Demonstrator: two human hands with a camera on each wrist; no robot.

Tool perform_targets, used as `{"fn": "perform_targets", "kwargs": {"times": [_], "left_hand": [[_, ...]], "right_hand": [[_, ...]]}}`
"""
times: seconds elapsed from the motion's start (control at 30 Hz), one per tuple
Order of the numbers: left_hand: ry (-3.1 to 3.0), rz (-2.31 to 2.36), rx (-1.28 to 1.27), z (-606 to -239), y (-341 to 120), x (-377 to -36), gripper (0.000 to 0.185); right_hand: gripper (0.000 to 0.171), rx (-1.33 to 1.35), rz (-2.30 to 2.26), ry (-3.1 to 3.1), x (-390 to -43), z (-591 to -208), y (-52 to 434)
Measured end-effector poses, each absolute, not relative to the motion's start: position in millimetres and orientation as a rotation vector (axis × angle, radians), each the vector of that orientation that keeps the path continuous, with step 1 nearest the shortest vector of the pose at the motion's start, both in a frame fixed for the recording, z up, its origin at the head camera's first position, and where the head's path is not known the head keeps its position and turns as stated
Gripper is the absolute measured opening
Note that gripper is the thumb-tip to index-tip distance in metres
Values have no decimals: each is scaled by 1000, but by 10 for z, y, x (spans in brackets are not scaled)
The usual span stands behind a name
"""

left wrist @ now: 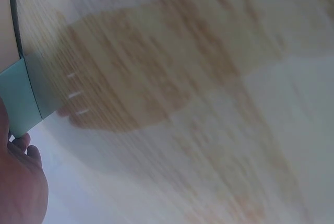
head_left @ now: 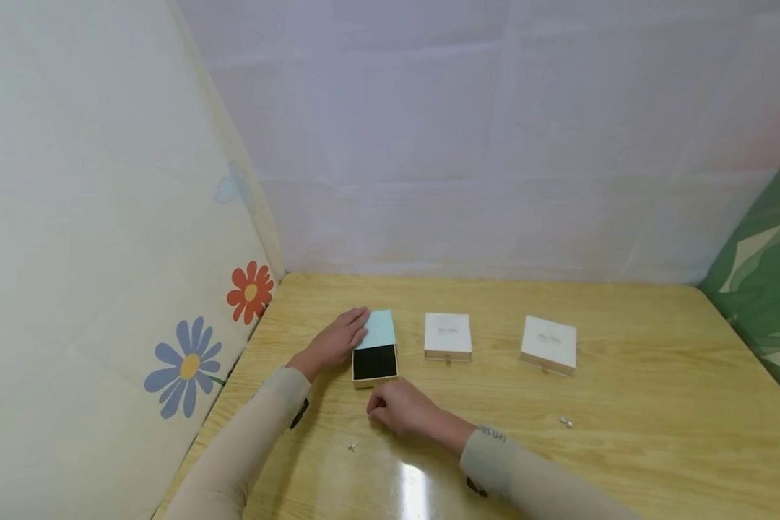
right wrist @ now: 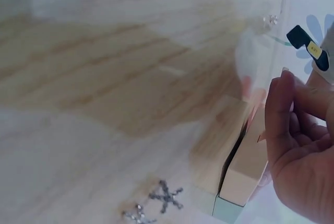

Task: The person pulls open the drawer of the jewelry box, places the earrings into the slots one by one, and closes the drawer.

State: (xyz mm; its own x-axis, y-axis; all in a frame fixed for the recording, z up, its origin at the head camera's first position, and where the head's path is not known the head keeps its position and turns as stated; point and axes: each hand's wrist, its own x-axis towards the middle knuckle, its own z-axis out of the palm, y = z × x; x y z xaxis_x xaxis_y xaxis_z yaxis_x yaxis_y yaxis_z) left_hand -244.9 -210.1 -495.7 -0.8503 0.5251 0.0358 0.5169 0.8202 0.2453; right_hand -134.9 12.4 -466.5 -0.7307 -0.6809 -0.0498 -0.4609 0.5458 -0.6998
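Observation:
My left hand (head_left: 338, 339) holds the far part of a pale blue drawer box (head_left: 380, 328), its fingers along the left edge and far corner. The box's drawer (head_left: 375, 362) is pulled out toward me and shows a black lining. Just in front of that drawer is my right hand (head_left: 403, 408), fingers curled and thumb close to the fingertips, with nothing visible between them. A small pull tab (right wrist: 262, 137) sticks out of the drawer front beside this hand in the right wrist view. A pair of small silvery earrings (head_left: 352, 447) lies nearer me on the table.
Two white drawer boxes, one in the middle (head_left: 448, 334) and one to the right (head_left: 549, 342), stand shut on the wooden table (head_left: 650, 361). Another silvery pair of earrings (head_left: 565, 422) lies at the right. Cloth hangs behind and at both sides.

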Motion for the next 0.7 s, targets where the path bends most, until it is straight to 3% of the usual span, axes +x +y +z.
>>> {"fn": "perform_targets", "kwargs": {"times": [0.7], "left_hand": [[2942, 389, 814, -4963, -2105, -2481, 55]], "right_hand": [[16, -493, -1281, 2199, -1699, -4548, 218]]}}
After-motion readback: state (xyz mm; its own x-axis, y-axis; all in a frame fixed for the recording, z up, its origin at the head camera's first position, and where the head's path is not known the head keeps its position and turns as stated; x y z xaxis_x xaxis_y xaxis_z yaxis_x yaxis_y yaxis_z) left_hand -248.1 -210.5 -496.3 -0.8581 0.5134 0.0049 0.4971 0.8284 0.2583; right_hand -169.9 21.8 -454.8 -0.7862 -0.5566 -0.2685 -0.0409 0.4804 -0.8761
